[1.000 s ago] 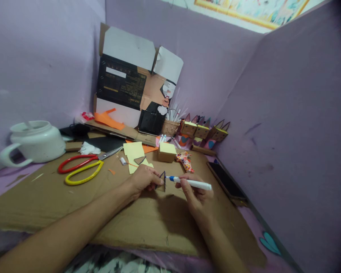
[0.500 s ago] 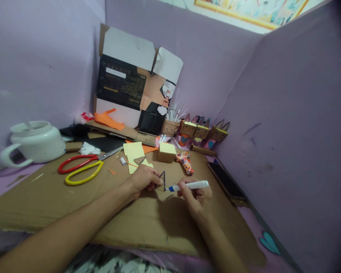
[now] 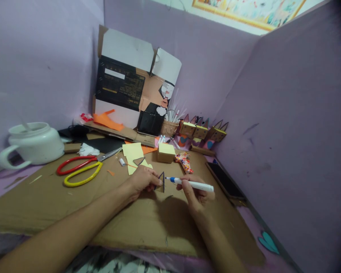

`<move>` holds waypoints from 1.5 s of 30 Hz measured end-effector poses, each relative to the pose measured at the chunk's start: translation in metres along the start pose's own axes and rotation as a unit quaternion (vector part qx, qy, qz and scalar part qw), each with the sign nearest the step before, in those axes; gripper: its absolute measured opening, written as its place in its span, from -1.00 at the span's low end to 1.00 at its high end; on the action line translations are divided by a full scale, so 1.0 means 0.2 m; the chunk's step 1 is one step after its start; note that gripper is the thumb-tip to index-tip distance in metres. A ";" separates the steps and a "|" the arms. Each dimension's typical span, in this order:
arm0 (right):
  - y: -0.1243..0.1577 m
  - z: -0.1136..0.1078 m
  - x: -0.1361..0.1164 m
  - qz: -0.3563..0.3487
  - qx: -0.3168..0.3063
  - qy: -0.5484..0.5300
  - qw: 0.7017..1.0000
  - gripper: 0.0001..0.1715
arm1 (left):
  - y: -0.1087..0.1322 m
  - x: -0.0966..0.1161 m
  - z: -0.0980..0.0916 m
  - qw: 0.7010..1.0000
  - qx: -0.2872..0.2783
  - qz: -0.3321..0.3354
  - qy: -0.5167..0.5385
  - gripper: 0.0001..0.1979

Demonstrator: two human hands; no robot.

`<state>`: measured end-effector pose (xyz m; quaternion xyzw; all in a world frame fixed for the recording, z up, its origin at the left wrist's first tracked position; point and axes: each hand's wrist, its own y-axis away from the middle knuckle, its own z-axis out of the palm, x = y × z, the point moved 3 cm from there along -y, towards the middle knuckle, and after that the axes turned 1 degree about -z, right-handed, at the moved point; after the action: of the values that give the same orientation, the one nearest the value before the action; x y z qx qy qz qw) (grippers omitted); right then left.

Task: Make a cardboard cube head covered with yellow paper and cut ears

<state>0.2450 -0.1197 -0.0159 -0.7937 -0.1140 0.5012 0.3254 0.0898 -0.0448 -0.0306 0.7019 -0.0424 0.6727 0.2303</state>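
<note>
Between its fingertips my left hand [image 3: 144,181] pinches a small cardboard triangle [image 3: 161,183] with dark outlined edges. My right hand [image 3: 195,191] holds a white marker [image 3: 197,185] with a blue collar, its tip just right of the triangle's upper part and apart from it. Behind my left hand lie yellow paper [image 3: 133,151], another dark-edged triangle [image 3: 139,161] and a white marker cap [image 3: 122,162]. A small box with a yellow top [image 3: 166,152] stands beyond the hands, beside a floral-patterned piece [image 3: 184,162].
Red and yellow scissors [image 3: 82,173] lie left on the cardboard sheet [image 3: 125,223]. A white pot [image 3: 35,144] stands far left. A phone [image 3: 226,180] lies right by the wall. Cardboard figures [image 3: 201,132] and a pot of markers [image 3: 169,128] stand behind.
The marker tip has moved up and away from the triangle's lower corner, and the marker now tilts down toward its back end. My left hand still holds the triangle.
</note>
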 end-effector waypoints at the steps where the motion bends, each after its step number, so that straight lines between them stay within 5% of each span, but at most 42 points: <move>1: 0.00 0.00 0.00 -0.006 -0.004 -0.003 1.000 -0.86 | 0.00 0.00 0.00 1.000 0.000 -0.001 -0.001 -0.94; 23: -0.01 0.02 0.02 -0.045 -0.023 0.029 0.998 -0.87 | -0.02 -0.01 0.00 1.000 0.000 -0.006 -0.002 -0.95; 45: -0.01 0.02 -0.02 0.006 -0.024 0.018 1.000 -0.82 | -0.01 0.00 0.00 1.000 0.005 -0.005 -0.008 -0.94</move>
<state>0.2399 -0.1192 -0.0134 -0.8107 -0.1156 0.4861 0.3053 0.0902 -0.0433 -0.0320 0.7086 -0.0370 0.6660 0.2300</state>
